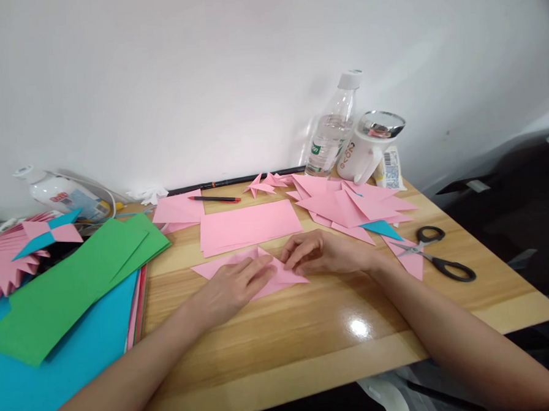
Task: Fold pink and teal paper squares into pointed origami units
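Note:
A partly folded sheet of pink paper (281, 279) lies on the wooden table in front of me, its pointed ends showing left and right. My left hand (235, 287) rests across its middle, fingers stretched out and pressing it down. On the right side of the same paper, my right hand (316, 252) has its fingers curled and pinched at a fold. Just behind is a stack of pink paper rectangles (250, 225). A pile of folded pink pieces (348, 201) lies beyond my right hand, with a bit of blue paper (381, 229) under it.
Black-handled scissors (438, 258) lie at the right. A water bottle (332, 129) and a white mug (368, 148) stand by the wall. A black pen (215, 199) lies at the back. Green sheets (76, 283) on blue paper (93, 344) cover the left side.

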The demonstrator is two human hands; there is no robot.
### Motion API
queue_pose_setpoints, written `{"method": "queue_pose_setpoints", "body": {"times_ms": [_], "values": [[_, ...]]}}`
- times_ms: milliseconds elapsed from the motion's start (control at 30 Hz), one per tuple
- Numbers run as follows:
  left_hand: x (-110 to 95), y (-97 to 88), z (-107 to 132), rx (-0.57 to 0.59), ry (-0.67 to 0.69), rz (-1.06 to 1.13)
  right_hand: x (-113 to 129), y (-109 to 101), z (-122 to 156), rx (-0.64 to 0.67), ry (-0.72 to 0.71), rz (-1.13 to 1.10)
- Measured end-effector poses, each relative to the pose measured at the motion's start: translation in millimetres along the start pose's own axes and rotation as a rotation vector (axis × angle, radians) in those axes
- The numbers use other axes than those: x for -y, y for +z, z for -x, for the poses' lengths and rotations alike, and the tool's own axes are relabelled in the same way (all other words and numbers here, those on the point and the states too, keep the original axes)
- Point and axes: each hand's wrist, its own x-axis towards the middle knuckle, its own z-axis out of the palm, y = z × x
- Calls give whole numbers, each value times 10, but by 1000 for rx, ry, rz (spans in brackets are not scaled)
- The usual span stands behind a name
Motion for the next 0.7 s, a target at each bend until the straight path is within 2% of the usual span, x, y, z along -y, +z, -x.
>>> {"method": "queue_pose_setpoints", "body": {"times_ms": [167,333,467,700], "values": [[3,-22,-33,-26,100,2,-24,38,-20,-32,14,15],[16,-22,-26,-113,114,5,31,74,-21,-72,26,57],[9,-29,-2,-111,89,23,70,70,-15,-86,97,74],[6,44,-32,-143,58,167,68,13,1,15,83,68]]}}
